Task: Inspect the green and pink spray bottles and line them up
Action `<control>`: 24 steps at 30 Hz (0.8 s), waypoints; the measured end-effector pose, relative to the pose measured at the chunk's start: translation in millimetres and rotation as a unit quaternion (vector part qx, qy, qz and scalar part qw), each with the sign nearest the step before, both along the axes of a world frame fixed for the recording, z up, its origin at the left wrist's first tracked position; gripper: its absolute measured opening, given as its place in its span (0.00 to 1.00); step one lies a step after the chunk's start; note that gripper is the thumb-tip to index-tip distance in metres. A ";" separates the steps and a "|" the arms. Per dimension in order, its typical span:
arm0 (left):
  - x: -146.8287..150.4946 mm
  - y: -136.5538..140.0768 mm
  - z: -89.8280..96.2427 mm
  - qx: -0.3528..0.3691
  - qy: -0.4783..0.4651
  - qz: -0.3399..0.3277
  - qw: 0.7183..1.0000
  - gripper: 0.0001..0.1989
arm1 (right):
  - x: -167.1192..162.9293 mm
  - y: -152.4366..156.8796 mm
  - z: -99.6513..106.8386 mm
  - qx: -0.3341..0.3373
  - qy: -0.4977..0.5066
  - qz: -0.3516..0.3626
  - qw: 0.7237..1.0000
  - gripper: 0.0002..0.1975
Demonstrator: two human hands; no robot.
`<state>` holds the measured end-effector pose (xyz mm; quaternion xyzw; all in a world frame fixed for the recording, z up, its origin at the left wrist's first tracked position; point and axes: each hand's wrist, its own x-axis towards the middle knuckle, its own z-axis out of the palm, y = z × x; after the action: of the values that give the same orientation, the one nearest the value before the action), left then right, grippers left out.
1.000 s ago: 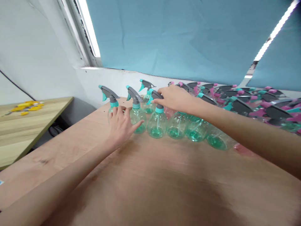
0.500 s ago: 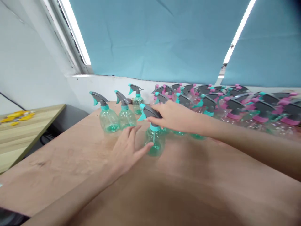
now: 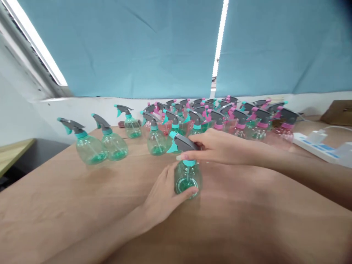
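A clear green spray bottle [image 3: 189,176] with a grey and turquoise trigger head stands upright on the wooden table [image 3: 110,205] before me. My right hand [image 3: 207,146] is closed around its spray head, thumb along the near side of the neck. Lower down, my left hand [image 3: 167,194] wraps the bottle's body from the left, its thumb across the front and its fingers partly hidden behind. Just behind stands another green spray bottle [image 3: 156,141]. Two more, a leftmost green bottle [image 3: 90,148] and its neighbour [image 3: 114,146], stand side by side on the left.
Several pink and green spray bottles [image 3: 239,126] crowd the table's back. A single green bottle [image 3: 133,126] stands back left. At the right lie a white power strip [image 3: 316,146] with plugs and a brown cardboard piece [image 3: 338,112]. A blue curtain [image 3: 165,47] hangs behind.
The view has swung to the right. The held bottle has come nearer me, away from the others. My left hand, loosely open beside it before, now closes on its body.
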<state>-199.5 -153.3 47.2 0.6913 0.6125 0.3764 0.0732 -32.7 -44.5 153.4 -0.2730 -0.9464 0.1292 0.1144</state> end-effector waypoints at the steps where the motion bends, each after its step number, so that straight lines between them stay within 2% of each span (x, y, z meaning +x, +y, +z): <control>1: 5.9 4.4 -1.5 -0.017 -0.005 -0.018 1.000 0.29 | 12.2 4.8 -4.0 0.000 0.003 0.004 1.000 0.21; 4: 23.0 18.6 -7.3 -0.068 -0.036 -0.084 0.993 0.29 | 44.2 18.2 -19.9 -0.046 0.038 0.047 0.997 0.17; 7: 41.3 33.2 -14.0 -0.069 -0.053 -0.123 0.989 0.31 | 64.4 25.8 -37.9 -0.126 0.116 0.071 0.983 0.23; 9: 54.5 42.8 -18.0 -0.059 -0.043 -0.144 0.987 0.35 | 70.9 26.9 -48.3 -0.169 0.182 0.056 0.967 0.24; 12: 72.8 57.1 -22.2 -0.045 -0.032 -0.171 0.984 0.39 | 73.9 26.5 -58.3 -0.192 0.284 0.007 0.939 0.19; 15: 83.3 71.2 -24.5 -0.039 -0.029 -0.181 0.982 0.38 | 73.2 29.7 -63.4 -0.205 0.360 -0.023 0.910 0.15; 20: 80.9 87.2 -27.3 -0.056 -0.015 -0.177 0.982 0.34 | 67.1 42.8 -69.4 -0.315 0.417 0.040 0.852 0.12; 24: 73.0 89.8 -30.6 -0.067 0.013 -0.169 0.983 0.39 | 61.2 51.0 -72.8 -0.323 0.408 0.056 0.852 0.08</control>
<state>-126.4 -63.5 16.6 0.7831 0.5119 0.3075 0.1734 28.5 6.5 80.6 -0.1640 -0.7332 0.5334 0.3887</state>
